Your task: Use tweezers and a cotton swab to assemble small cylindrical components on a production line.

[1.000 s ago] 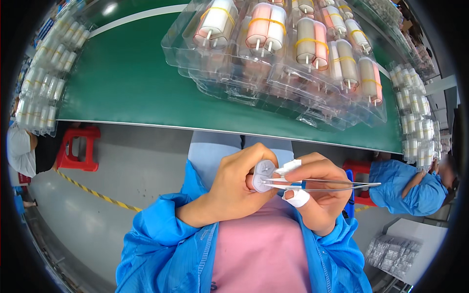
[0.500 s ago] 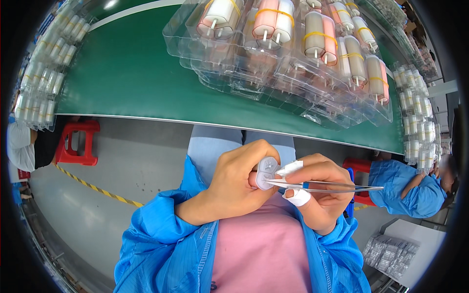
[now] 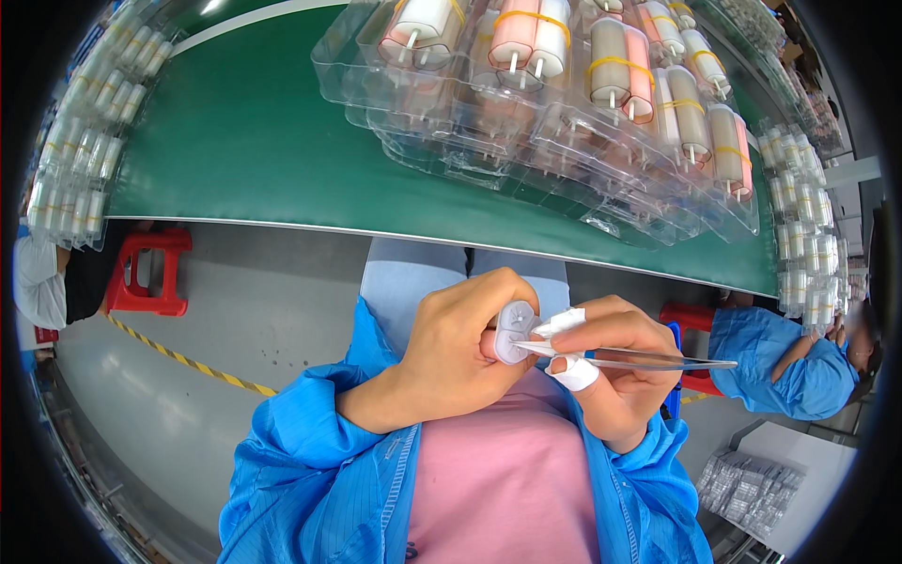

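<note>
My left hand (image 3: 460,343) is closed around a small plastic part with a white, double-round end face (image 3: 515,331); its body is hidden in the fist. The end face is turned toward my right hand (image 3: 620,362), which pinches metal tweezers (image 3: 648,358) between thumb and forefinger. White tape wraps the tips of both those fingers. The tweezers' points touch or nearly touch the lower round of the end face. Whether anything tiny sits between the points, I cannot tell. Both hands are held above my lap, off the table's near edge.
Stacked clear plastic trays (image 3: 564,141) stand on the green table (image 3: 244,150), with white, pink and grey paired tubes (image 3: 611,66) bound by yellow bands. More filled trays flank the table. Red stools (image 3: 155,273) and a co-worker's blue sleeve (image 3: 761,362) are at the sides.
The tweezers' two arms have come closer together, squeezed by my right hand, and the points sit slightly further right on the end face. My left hand keeps its hold.
</note>
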A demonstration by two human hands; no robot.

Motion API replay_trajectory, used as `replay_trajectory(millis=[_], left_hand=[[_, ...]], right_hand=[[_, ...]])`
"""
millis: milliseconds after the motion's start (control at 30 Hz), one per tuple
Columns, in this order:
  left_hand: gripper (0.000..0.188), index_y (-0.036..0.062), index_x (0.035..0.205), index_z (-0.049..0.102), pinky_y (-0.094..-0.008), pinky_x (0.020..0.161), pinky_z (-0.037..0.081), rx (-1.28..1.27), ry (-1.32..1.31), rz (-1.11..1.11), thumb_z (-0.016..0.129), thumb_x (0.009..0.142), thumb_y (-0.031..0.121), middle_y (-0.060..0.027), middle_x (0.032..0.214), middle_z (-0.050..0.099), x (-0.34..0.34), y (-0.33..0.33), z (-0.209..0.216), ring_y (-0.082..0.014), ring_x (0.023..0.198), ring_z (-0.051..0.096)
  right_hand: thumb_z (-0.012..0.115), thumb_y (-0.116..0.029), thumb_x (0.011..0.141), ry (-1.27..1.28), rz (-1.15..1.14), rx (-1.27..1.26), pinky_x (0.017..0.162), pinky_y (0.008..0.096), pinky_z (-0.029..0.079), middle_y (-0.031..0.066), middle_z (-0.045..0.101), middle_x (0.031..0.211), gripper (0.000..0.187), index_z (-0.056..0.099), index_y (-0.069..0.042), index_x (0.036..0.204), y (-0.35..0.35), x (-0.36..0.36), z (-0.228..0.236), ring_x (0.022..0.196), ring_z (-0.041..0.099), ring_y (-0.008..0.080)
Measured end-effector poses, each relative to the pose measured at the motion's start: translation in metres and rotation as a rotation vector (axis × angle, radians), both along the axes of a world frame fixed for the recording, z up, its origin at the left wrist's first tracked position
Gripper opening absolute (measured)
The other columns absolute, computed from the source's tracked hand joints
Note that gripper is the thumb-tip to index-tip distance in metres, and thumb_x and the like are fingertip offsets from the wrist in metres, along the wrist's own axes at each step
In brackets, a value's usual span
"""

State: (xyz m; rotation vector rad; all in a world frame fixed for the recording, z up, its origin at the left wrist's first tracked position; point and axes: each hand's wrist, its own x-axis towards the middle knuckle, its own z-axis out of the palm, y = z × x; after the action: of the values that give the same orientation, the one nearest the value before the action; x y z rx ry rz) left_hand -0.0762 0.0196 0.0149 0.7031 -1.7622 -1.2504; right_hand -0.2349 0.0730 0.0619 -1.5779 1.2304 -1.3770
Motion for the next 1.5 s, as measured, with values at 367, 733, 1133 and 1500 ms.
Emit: replay_trajectory(millis=[367, 733, 1133, 1500], left_hand=[[0.031, 0.003, 0.086, 0.056, -0.0248, 0.051, 0.041, -0.081, -0.046, 0.026, 0.078, 0.065, 0.004, -0.0051, 0.071, 0.058, 0.0011, -0.0008, -0.0006, -0.0116, 0.057, 0.055], [0.029, 0.0081, 0.083, 0.054, -0.036, 0.049, 0.043, -0.156, -0.122, 0.08, 0.074, 0.062, 0.004, -0.0069, 0.07, 0.056, 0.0007, 0.0005, -0.0012, -0.0269, 0.059, 0.059], [0.027, 0.0052, 0.083, 0.055, -0.0319, 0.052, 0.043, 0.066, 0.059, -0.07, 0.072, 0.063, -0.001, -0.0085, 0.069, 0.057, 0.0023, -0.0026, 0.0018, -0.0244, 0.059, 0.059], [0.026, 0.0044, 0.084, 0.054, -0.0282, 0.052, 0.042, 0.142, 0.121, -0.145, 0.069, 0.064, -0.004, -0.0064, 0.069, 0.057, 0.0047, -0.0026, 0.0005, -0.0166, 0.059, 0.058]], right_hand=[[0.074, 0.001, 0.071, 0.043, 0.025, -0.037, 0.066, 0.0255, 0.056, 0.0142, 0.07, 0.089, 0.018, 0.071, 0.0, 0.088, -0.001, 0.0001, 0.0021, 0.075, 0.07, 0.0194], [0.073, 0.003, 0.068, 0.112, 0.041, -0.038, 0.064, 0.027, 0.056, 0.0145, 0.07, 0.087, 0.021, 0.072, 0.001, 0.088, -0.0011, 0.0023, 0.0033, 0.074, 0.071, 0.0228], [0.074, 0.002, 0.073, -0.262, -0.035, 0.02, 0.07, 0.0292, 0.055, 0.0168, 0.068, 0.09, 0.02, 0.067, 0.003, 0.092, -0.0001, 0.0063, 0.0028, 0.079, 0.067, 0.0205], [0.078, -0.002, 0.069, 0.063, 0.042, -0.012, 0.07, 0.0282, 0.055, 0.0138, 0.068, 0.091, 0.025, 0.071, -0.001, 0.093, 0.0001, 0.0012, 0.0066, 0.08, 0.068, 0.0195]])
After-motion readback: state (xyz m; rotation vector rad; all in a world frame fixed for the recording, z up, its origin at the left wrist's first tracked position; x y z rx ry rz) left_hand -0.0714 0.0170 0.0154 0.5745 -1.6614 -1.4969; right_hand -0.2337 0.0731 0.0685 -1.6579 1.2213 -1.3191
